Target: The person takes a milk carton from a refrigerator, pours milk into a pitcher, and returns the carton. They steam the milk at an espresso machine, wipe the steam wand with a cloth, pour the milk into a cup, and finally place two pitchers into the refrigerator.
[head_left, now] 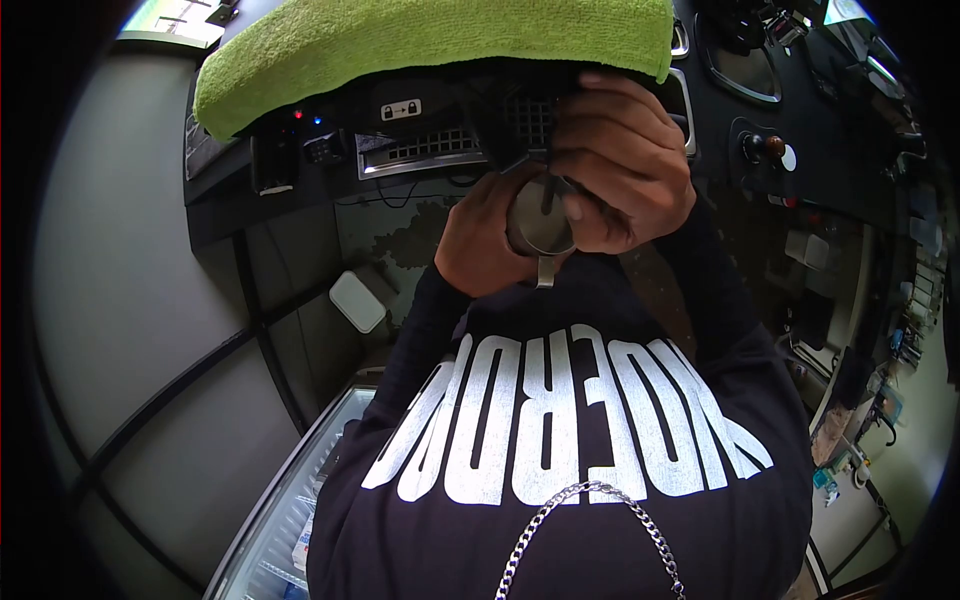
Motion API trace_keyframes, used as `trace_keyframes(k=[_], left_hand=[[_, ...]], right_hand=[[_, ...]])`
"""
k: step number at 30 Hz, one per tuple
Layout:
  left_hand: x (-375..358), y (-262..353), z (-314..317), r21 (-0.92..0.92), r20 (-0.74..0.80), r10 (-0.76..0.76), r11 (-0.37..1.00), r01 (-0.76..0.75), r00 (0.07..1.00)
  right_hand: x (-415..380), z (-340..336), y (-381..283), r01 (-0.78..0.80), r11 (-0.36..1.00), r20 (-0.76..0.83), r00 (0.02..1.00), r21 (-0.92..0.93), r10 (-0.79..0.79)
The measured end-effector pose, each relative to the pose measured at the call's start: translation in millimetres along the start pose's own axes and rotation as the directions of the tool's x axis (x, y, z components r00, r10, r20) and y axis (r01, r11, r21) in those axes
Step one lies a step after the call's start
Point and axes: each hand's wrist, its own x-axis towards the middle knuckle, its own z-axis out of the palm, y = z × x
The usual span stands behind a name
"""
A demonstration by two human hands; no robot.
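Note:
Below the front of an espresso machine (pixel 440 105), my left hand (pixel 485 240) is wrapped around the side of a small metal milk pitcher (pixel 540 228). The pitcher's handle points toward my chest. A dark steam wand (pixel 549 192) reaches down into the pitcher's mouth. My right hand (pixel 630 165) is closed around the upper part of the wand, its thumb close to the pitcher's rim. Its fingers partly hide the wand, and I cannot make out what is inside the pitcher.
A green towel (pixel 440 40) lies over the machine's top. The drip tray grate (pixel 420 150) sits just beyond my hands. To the right, a tamper (pixel 770 148) stands on the dark counter (pixel 840 170). A white bin (pixel 358 300) is lower left, near a glass-topped fridge (pixel 290 500).

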Motion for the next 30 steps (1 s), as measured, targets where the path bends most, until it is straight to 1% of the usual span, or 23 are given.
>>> trace_keyframes(k=[2,3,5,6,8,16,18,28,30], left_hand=[[-0.4,-2.6,0.2,0.011,0.029,-0.019,1.000,0.019,0.999],[-0.8,-4.8,0.8,0.023,0.058,-0.040,0.999,0.038,0.998],[-2.7,-13.4,5.8,0.034,0.085,-0.050,0.998,0.047,0.995],[-4.3,-16.8,7.4,0.045,0.112,-0.064,0.997,0.060,0.992],[-6.1,-19.6,7.9,0.043,0.113,-0.067,0.997,0.063,0.991],[-5.9,-24.7,11.2,0.013,0.122,-0.076,0.997,0.075,0.990],[-6.3,-25.0,12.8,0.022,0.147,-0.124,0.992,0.122,0.981],[-6.8,-22.2,12.8,0.027,0.137,-0.110,0.994,0.108,0.984],[-7.0,-23.9,13.4,-0.004,0.137,-0.116,0.993,0.118,0.984]], right_hand=[[9.7,5.9,5.4,0.138,0.987,-0.049,0.990,0.086,-0.134],[12.5,6.3,5.4,0.138,0.987,-0.050,0.990,0.083,-0.134],[16.8,6.0,4.9,0.166,0.982,0.004,0.986,0.092,-0.167],[19.2,4.2,4.4,0.166,0.982,0.004,0.986,0.093,-0.167],[23.1,0.2,3.6,0.134,0.982,0.132,0.980,0.134,-0.152],[22.5,0.9,3.2,0.130,0.983,0.123,0.982,0.132,-0.147],[22.8,0.9,3.5,0.127,0.984,0.116,0.983,0.126,-0.142],[20.9,3.2,4.3,0.121,0.982,0.090,0.987,0.147,-0.135],[21.0,3.1,4.3,0.123,0.980,0.094,0.986,0.158,-0.139]])
